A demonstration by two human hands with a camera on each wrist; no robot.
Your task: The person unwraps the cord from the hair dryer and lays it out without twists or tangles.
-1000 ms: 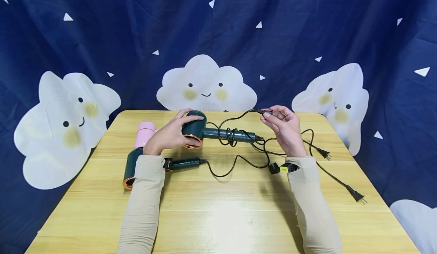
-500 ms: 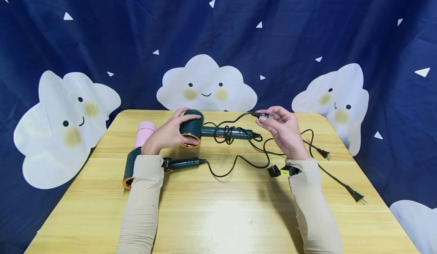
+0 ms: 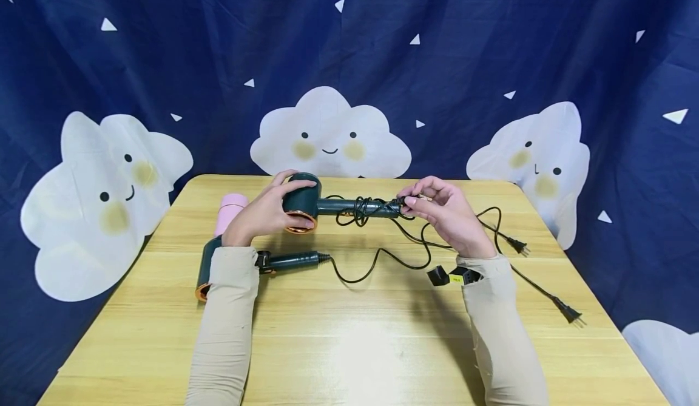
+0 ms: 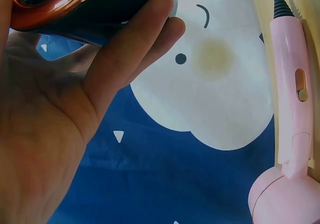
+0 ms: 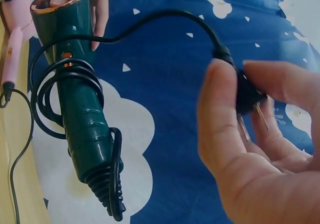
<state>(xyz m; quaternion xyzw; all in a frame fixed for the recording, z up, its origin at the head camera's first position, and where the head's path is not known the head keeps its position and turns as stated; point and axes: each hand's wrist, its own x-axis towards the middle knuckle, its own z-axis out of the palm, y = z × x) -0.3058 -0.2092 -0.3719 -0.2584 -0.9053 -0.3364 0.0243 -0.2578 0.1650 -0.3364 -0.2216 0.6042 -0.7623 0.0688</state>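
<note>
My left hand [image 3: 255, 215] grips the head of a dark green hair dryer [image 3: 303, 195] with a copper rim, its handle pointing right. The black cord [image 5: 75, 76] is wound in several loops round that handle. Between thumb and fingers, my right hand [image 3: 450, 218] pinches the cord's two-pin plug [image 5: 247, 91], just off the handle's end in the head view. A second green hair dryer [image 3: 292, 261] lies on the table nearer me, partly hidden by my left sleeve. Behind my left wrist is a pink hair dryer [image 3: 230, 210], whose handle shows in the left wrist view.
Cords run rightward across the wooden table [image 3: 349, 345], ending in one plug [image 3: 517, 245] and another plug [image 3: 569, 310] at the right. A black wrist camera [image 3: 464, 275] sits at my right cuff. A blue cloud-print curtain [image 3: 349, 48] hangs behind the table.
My right hand has brought the plug left and down toward the end of the handle. My left hand and the held hair dryer have shifted slightly left.
</note>
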